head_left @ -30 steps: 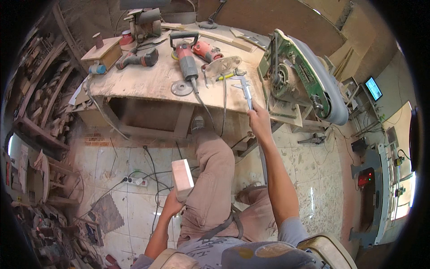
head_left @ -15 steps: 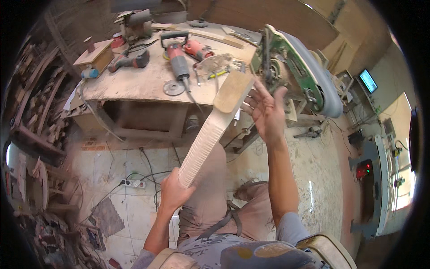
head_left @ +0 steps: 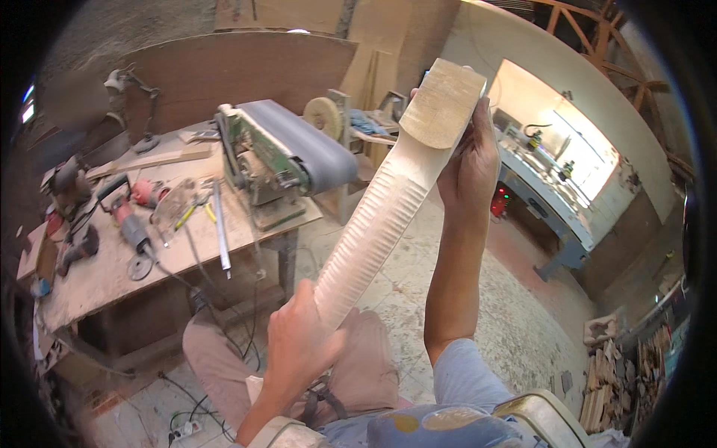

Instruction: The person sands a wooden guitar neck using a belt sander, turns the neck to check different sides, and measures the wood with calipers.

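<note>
A long pale wooden piece (head_left: 370,235), ridged along the middle and ending in a smooth, wider tan block (head_left: 441,101), runs diagonally up in front of me. My left hand (head_left: 299,336) grips its lower part, fingers wrapped round it. Behind the wide upper end, my right hand (head_left: 472,160) holds it with fingers curled around the sides, partly hidden by the wood. A long silver tool, apparently the caliper (head_left: 222,239), lies on the bench behind the piece, beside yellow-handled pliers (head_left: 193,210).
The bench (head_left: 89,284) at left carries power tools (head_left: 127,220) and a green belt sander (head_left: 291,149). A grey machine table (head_left: 553,224) stands by the bright wall at right. Wood offcuts (head_left: 605,381) are piled lower right; cables (head_left: 202,403) trail on the floor.
The caliper left my right hand for the bench. That hand opened, then closed round the wood's upper end. The piece has risen up and right, and my view has swung rightward.
</note>
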`<state>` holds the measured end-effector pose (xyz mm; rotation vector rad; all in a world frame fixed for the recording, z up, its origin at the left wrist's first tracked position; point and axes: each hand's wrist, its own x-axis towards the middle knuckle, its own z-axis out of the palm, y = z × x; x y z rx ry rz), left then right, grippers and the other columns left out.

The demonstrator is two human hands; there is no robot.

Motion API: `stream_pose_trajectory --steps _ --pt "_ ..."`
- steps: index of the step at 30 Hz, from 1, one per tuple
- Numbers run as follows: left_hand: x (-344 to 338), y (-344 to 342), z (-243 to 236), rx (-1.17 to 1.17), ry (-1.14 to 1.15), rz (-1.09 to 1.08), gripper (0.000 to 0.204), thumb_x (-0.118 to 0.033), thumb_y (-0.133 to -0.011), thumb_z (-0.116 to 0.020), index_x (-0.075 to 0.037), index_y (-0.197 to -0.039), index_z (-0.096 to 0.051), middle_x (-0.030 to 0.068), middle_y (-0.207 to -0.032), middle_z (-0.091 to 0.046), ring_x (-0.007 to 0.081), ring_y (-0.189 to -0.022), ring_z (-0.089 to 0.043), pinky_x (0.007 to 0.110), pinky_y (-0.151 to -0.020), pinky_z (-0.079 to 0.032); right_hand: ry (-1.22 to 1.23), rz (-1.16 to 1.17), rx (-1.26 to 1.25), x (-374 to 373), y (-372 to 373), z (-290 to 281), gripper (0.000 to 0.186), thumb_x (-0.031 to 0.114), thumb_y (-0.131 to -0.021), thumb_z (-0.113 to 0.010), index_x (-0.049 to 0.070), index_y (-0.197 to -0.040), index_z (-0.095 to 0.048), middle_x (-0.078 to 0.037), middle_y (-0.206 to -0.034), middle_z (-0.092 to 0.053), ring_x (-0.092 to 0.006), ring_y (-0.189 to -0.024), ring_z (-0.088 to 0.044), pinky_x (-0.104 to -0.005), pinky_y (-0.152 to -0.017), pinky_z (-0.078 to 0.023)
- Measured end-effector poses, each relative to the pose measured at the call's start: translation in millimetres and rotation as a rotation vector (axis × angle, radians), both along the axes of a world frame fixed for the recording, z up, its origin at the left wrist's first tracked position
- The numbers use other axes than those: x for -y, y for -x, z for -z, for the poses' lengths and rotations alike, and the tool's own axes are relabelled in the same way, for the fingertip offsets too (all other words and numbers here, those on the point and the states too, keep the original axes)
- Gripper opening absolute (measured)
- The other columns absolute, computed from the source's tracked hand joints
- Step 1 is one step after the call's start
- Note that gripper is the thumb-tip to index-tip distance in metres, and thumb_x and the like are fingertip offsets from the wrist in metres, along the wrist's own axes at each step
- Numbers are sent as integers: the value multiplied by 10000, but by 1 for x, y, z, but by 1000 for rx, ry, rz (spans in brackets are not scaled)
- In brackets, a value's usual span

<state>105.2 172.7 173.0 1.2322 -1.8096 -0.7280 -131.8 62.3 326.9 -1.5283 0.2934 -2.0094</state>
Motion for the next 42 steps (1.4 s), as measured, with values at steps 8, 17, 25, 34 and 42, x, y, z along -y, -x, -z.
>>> stream_pose_trajectory --steps 8,17,25,34,42 --pt "76 84 30 -266 81 303 389 -190 -749 -775 20 -1010 -576 282 -832 -686 482 -832 -687 525 -737 -536 -28 326 -60 -6 45 -27 440 311 -1132 -379 22 -1449 -478 -127 -1235 -673 -216 -1125 -688 -381 -964 -575" --pt "141 93 127 -369 -103 324 467 -114 -683 -695 34 -1119 -621 304 -907 -680 490 -915 -677 496 -800 -531 -93 372 -352 30 12 36 367 198 -1111 -439 30 -1432 -490 -119 -1304 -617 -167 -1192 -626 -358 -1022 -533" --pt "188 75 172 -500 -131 428 373 -47 -687 -659 25 -1051 -621 294 -912 -684 483 -950 -668 504 -804 -528 -87 530 -500 67 -16 73 424 303 -1090 -522 33 -1417 -517 -106 -1264 -628 -168 -1189 -605 -357 -1035 -512" --pt "203 96 194 -692 -236 550 401 -58 -725 -739 15 -1111 -660 204 -906 -713 323 -847 -709 399 -800 -535 64 780 -641 87 -35 74 406 286 -1053 -610 -5 -1335 -600 -69 -1091 -655 -114 -979 -617 -278 -864 -499" --pt "186 109 196 -763 -315 613 355 -130 -801 -756 6 -1121 -686 215 -903 -725 375 -852 -718 411 -770 -546 88 1010 -711 101 -42 70 358 295 -1032 -653 -2 -1228 -686 -15 -956 -651 -54 -815 -562 -215 -742 -447"
